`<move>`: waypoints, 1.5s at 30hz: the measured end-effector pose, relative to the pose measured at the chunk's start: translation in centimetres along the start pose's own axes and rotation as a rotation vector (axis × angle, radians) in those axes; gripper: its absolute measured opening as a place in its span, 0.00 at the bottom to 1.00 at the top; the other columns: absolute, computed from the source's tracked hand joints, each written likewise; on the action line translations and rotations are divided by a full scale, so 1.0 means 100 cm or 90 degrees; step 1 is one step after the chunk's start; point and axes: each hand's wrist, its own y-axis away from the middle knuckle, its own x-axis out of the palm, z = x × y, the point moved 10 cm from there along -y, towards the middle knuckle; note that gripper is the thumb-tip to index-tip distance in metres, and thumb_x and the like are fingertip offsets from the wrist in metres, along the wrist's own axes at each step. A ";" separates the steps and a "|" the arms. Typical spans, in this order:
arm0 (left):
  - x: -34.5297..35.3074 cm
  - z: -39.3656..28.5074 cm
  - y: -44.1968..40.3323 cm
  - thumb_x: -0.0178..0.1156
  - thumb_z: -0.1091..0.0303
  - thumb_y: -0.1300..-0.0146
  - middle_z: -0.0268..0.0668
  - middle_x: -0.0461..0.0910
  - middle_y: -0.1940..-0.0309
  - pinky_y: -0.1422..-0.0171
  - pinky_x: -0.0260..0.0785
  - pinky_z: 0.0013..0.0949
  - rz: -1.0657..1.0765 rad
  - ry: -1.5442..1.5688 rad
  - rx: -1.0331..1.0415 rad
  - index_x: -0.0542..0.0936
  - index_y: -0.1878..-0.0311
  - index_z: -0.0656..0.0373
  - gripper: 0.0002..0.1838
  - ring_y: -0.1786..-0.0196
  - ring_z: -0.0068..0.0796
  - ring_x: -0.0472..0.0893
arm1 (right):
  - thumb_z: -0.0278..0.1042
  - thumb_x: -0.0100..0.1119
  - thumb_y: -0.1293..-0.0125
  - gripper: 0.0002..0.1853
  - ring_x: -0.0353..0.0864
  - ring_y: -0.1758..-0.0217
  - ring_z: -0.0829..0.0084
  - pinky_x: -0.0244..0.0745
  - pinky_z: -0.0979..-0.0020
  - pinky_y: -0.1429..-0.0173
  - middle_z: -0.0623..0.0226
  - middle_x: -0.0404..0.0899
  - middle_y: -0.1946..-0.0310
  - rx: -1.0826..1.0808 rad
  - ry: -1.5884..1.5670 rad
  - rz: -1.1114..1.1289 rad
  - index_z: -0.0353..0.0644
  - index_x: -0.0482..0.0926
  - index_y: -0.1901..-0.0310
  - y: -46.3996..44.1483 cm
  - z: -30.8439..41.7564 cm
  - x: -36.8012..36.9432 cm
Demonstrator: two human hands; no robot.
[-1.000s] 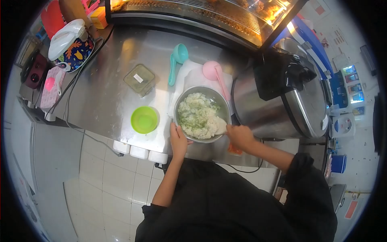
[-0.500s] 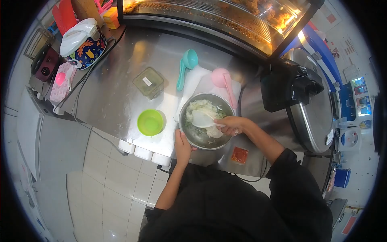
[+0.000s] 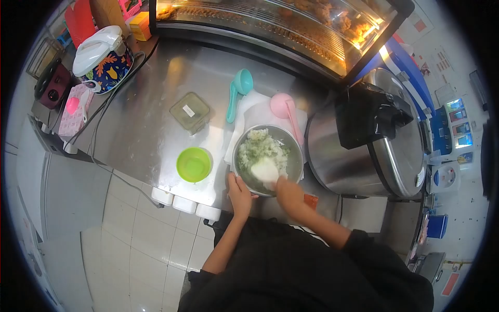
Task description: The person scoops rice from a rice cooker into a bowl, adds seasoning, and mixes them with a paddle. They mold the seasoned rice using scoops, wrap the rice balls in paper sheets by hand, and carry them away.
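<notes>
A steel bowl [image 3: 297,160] holds white rice [image 3: 260,145] with green bits, near the counter's front edge. My left hand [image 3: 240,195] grips the bowl's lower left rim, thumb on the outside. In my right hand [image 3: 289,194] is a white rice paddle [image 3: 265,170], its blade down on the rice. Behind the bowl lie a pink scoop [image 3: 282,106] and a teal scoop [image 3: 243,82]. Left of the bowl are a green bowl [image 3: 194,165] and a lidded clear container [image 3: 189,112]. A red packet [image 3: 311,200] is partly hidden by my right hand.
A large steel cooker [image 3: 343,161] stands close on the right. Along the back is a lit glass food warmer [image 3: 249,31]. At the left are a patterned rice cooker [image 3: 106,65], cables and a pink box [image 3: 76,112]. White containers [image 3: 184,204] line the front edge.
The paddle has moved from the upper part of the bowl down to its lower middle, and my right hand has come down and left. My left hand stays on the rim.
</notes>
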 end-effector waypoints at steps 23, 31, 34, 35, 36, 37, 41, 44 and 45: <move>-0.004 -0.008 -0.004 0.35 0.64 0.30 0.49 0.73 0.67 0.80 0.76 0.32 0.038 -0.079 0.049 0.61 0.55 0.63 0.11 0.72 0.37 0.80 | 0.45 0.48 0.37 0.18 0.81 0.73 0.57 0.75 0.59 0.69 0.58 0.79 0.77 -0.021 0.024 -0.027 0.40 0.80 0.72 -0.046 0.019 0.012; 0.001 -0.004 -0.010 0.35 0.62 0.30 0.44 0.70 0.63 0.77 0.77 0.28 0.067 -0.067 0.044 0.59 0.52 0.59 0.11 0.71 0.33 0.79 | 0.43 0.47 0.36 0.17 0.82 0.68 0.61 0.76 0.63 0.67 0.58 0.78 0.71 -0.112 0.127 -0.023 0.40 0.80 0.71 -0.007 0.031 -0.001; 0.001 0.000 -0.007 0.37 0.63 0.31 0.47 0.72 0.64 0.76 0.79 0.31 0.088 -0.080 0.030 0.61 0.55 0.63 0.12 0.68 0.36 0.80 | 0.48 0.51 0.39 0.18 0.81 0.67 0.60 0.76 0.63 0.64 0.58 0.79 0.71 -0.169 0.107 -0.024 0.41 0.80 0.72 -0.067 0.031 0.012; 0.000 -0.001 -0.008 0.36 0.63 0.31 0.47 0.72 0.64 0.76 0.79 0.31 0.083 -0.070 0.038 0.61 0.54 0.64 0.12 0.68 0.36 0.80 | 0.48 0.52 0.39 0.18 0.81 0.67 0.60 0.75 0.63 0.64 0.58 0.79 0.72 -0.178 0.120 0.030 0.41 0.80 0.72 -0.081 0.030 -0.001; 0.000 -0.002 -0.010 0.36 0.63 0.31 0.47 0.72 0.63 0.76 0.79 0.31 0.081 -0.061 0.048 0.61 0.53 0.64 0.13 0.68 0.36 0.80 | 0.49 0.52 0.40 0.18 0.81 0.67 0.60 0.75 0.63 0.64 0.57 0.79 0.73 -0.183 0.132 0.081 0.41 0.81 0.72 -0.084 0.023 -0.017; 0.001 0.000 -0.012 0.36 0.63 0.31 0.47 0.72 0.63 0.76 0.79 0.31 0.085 -0.057 0.053 0.61 0.53 0.64 0.13 0.68 0.36 0.80 | 0.49 0.53 0.41 0.18 0.81 0.68 0.60 0.75 0.63 0.65 0.57 0.79 0.73 -0.210 0.165 0.096 0.41 0.81 0.72 -0.071 0.019 -0.043; 0.000 0.009 -0.016 0.37 0.63 0.31 0.47 0.72 0.63 0.76 0.79 0.31 0.089 -0.033 0.040 0.61 0.48 0.63 0.15 0.69 0.35 0.80 | 0.48 0.54 0.43 0.17 0.81 0.70 0.61 0.75 0.62 0.66 0.57 0.79 0.75 -0.223 0.253 0.066 0.40 0.80 0.72 -0.017 -0.018 -0.087; 0.001 -0.004 -0.014 0.37 0.63 0.31 0.47 0.73 0.63 0.76 0.79 0.31 0.077 -0.068 0.052 0.62 0.49 0.61 0.14 0.69 0.35 0.80 | 0.48 0.55 0.44 0.18 0.81 0.69 0.60 0.74 0.60 0.65 0.57 0.79 0.75 -0.156 0.200 0.065 0.39 0.79 0.72 -0.005 -0.039 -0.052; 0.003 -0.008 -0.016 0.37 0.63 0.31 0.47 0.73 0.64 0.76 0.79 0.31 0.089 -0.071 0.053 0.62 0.50 0.61 0.13 0.69 0.36 0.80 | 0.48 0.55 0.44 0.17 0.81 0.69 0.60 0.74 0.60 0.64 0.56 0.78 0.75 -0.171 0.198 0.099 0.39 0.78 0.72 -0.003 -0.031 -0.047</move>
